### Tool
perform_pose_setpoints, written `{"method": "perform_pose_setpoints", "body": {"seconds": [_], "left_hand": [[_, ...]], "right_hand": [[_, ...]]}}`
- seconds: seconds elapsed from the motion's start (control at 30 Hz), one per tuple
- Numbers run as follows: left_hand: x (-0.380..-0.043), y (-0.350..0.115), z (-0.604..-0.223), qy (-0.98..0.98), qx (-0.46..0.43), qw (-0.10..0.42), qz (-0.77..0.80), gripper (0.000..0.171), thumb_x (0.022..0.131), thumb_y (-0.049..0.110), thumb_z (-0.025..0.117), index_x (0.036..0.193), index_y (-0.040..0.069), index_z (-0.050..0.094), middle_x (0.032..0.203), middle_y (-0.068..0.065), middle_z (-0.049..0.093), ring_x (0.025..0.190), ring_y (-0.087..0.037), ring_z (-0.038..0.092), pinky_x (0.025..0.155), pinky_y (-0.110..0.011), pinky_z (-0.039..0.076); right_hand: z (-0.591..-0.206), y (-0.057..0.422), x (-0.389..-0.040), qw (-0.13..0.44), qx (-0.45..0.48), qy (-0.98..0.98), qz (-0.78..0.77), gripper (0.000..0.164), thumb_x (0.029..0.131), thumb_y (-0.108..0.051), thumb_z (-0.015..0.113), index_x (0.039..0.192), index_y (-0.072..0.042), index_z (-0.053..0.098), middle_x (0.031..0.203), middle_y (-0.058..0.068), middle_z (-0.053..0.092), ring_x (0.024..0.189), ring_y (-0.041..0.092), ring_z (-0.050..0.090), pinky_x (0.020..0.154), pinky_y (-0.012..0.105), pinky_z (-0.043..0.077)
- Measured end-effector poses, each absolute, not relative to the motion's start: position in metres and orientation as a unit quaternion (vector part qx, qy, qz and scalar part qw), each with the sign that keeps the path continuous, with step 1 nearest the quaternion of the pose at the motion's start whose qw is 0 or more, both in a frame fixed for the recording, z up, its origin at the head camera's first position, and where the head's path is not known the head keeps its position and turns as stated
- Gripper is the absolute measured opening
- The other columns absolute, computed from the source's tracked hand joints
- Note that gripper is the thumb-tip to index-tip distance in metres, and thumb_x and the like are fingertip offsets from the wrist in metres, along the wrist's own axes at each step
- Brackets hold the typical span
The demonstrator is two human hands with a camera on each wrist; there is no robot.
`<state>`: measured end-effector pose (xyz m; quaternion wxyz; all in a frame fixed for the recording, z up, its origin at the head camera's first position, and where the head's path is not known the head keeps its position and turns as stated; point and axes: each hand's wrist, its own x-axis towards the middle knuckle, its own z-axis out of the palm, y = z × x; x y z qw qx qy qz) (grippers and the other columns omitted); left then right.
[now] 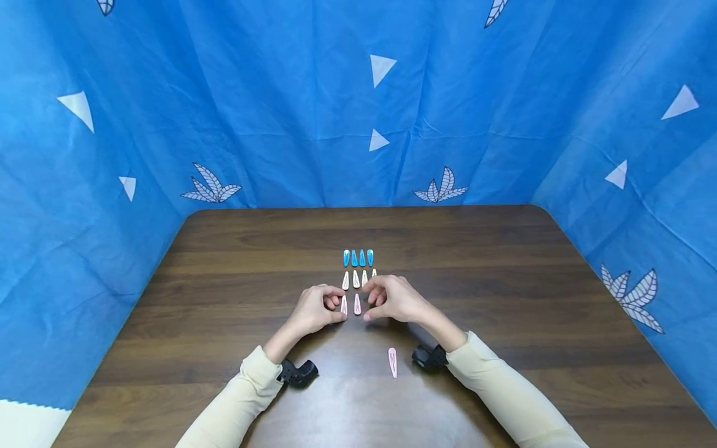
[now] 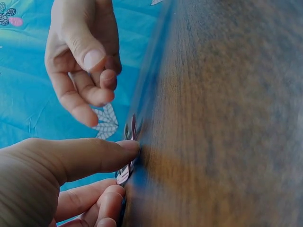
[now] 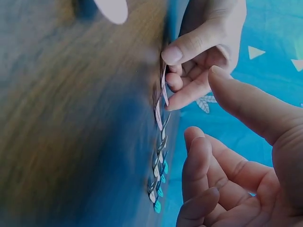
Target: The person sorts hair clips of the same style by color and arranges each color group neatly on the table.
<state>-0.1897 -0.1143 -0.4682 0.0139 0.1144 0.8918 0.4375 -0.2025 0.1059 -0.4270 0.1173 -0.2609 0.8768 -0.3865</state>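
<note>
My left hand (image 1: pixel 313 310) pinches a pink hair clip (image 1: pixel 344 305) lengthwise, thumb at its near end and index finger at its far end, low over the table. Just right of it lies a second pink clip (image 1: pixel 357 304). Beside that one hovers my right hand (image 1: pixel 396 300), thumb and fingers apart, nothing between them in the right wrist view. Beyond the hands is a row of cream clips (image 1: pixel 355 279), its right end partly covered by the right fingers. Farther back runs a row of blue clips (image 1: pixel 355 258). Another pink clip (image 1: pixel 393 363) lies alone nearer the body.
The dark wooden table (image 1: pixel 235 261) has rounded far corners. A blue curtain (image 1: pixel 280 93) with white triangles and leaves hangs around its back and sides. Black wrist devices sit on both arms, the left one (image 1: pixel 299 373) and the right one (image 1: pixel 428 357) close over the tabletop.
</note>
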Motion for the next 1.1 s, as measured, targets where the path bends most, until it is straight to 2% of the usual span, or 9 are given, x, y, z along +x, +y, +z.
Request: {"method": "perform_pose_setpoints", "body": {"seconds": [0.2, 0.4, 0.5, 0.73, 0.83, 0.97, 1.1], "left_hand": [[-0.188, -0.113, -0.472, 0.891, 0.119, 0.015, 0.437, 0.036, 0.065, 0.006, 0.085, 0.099, 0.004, 0.074, 0.077, 0.001, 0.061, 0.068, -0.006, 0.055, 0.065, -0.019, 0.043], [-0.187, -0.113, -0.472, 0.891, 0.125, 0.011, 0.437, 0.037, 0.064, 0.007, 0.085, 0.099, 0.004, 0.074, 0.076, 0.001, 0.061, 0.068, -0.006, 0.054, 0.066, -0.02, 0.043], [-0.187, -0.114, -0.471, 0.892, 0.126, 0.012, 0.434, 0.037, 0.064, 0.008, 0.086, 0.1, 0.004, 0.074, 0.076, 0.002, 0.06, 0.068, -0.006, 0.054, 0.066, -0.019, 0.042], [-0.187, -0.115, -0.47, 0.893, 0.128, 0.008, 0.431, 0.036, 0.064, 0.007, 0.085, 0.099, 0.004, 0.074, 0.076, 0.002, 0.06, 0.068, -0.006, 0.054, 0.067, -0.02, 0.042], [-0.187, -0.115, -0.47, 0.895, 0.126, 0.007, 0.427, 0.036, 0.064, 0.008, 0.085, 0.098, 0.005, 0.074, 0.076, 0.002, 0.06, 0.068, -0.006, 0.054, 0.067, -0.02, 0.042], [-0.188, -0.116, -0.469, 0.896, 0.124, 0.009, 0.425, 0.037, 0.064, 0.008, 0.086, 0.099, 0.005, 0.074, 0.076, 0.003, 0.06, 0.068, -0.006, 0.054, 0.067, -0.02, 0.042], [-0.188, -0.116, -0.468, 0.895, 0.125, 0.008, 0.428, 0.037, 0.064, 0.008, 0.086, 0.099, 0.005, 0.074, 0.076, 0.003, 0.06, 0.068, -0.006, 0.054, 0.067, -0.02, 0.042]], "right_hand": [[-0.432, 0.117, -0.19, 0.131, -0.257, 0.87, -0.399, 0.044, 0.071, -0.017, 0.087, 0.107, -0.002, 0.067, 0.085, 0.001, 0.069, 0.071, 0.006, 0.059, 0.068, 0.021, 0.05], [-0.433, 0.13, -0.175, 0.106, -0.272, 0.861, -0.417, 0.044, 0.072, -0.02, 0.087, 0.107, -0.003, 0.068, 0.088, 0.001, 0.068, 0.072, 0.007, 0.06, 0.071, 0.028, 0.052], [-0.435, 0.139, -0.168, 0.104, -0.272, 0.855, -0.43, 0.044, 0.072, -0.02, 0.087, 0.108, -0.004, 0.068, 0.09, 0.003, 0.068, 0.074, 0.009, 0.06, 0.068, 0.028, 0.05], [-0.452, 0.158, -0.159, 0.129, -0.296, 0.827, -0.461, 0.046, 0.069, -0.02, 0.089, 0.107, -0.005, 0.068, 0.092, 0.009, 0.067, 0.077, 0.015, 0.06, 0.061, 0.024, 0.046], [-0.458, 0.163, -0.155, 0.141, -0.317, 0.813, -0.468, 0.047, 0.069, -0.021, 0.089, 0.107, -0.005, 0.068, 0.093, 0.01, 0.068, 0.078, 0.019, 0.061, 0.064, 0.024, 0.047], [-0.464, 0.165, -0.15, 0.135, -0.345, 0.814, -0.448, 0.049, 0.066, -0.027, 0.09, 0.105, -0.008, 0.066, 0.095, 0.005, 0.067, 0.079, 0.016, 0.06, 0.073, 0.024, 0.05], [-0.465, 0.166, -0.145, 0.105, -0.366, 0.83, -0.407, 0.053, 0.061, -0.036, 0.092, 0.101, -0.015, 0.064, 0.091, -0.003, 0.062, 0.077, 0.008, 0.056, 0.072, 0.021, 0.049]]}}
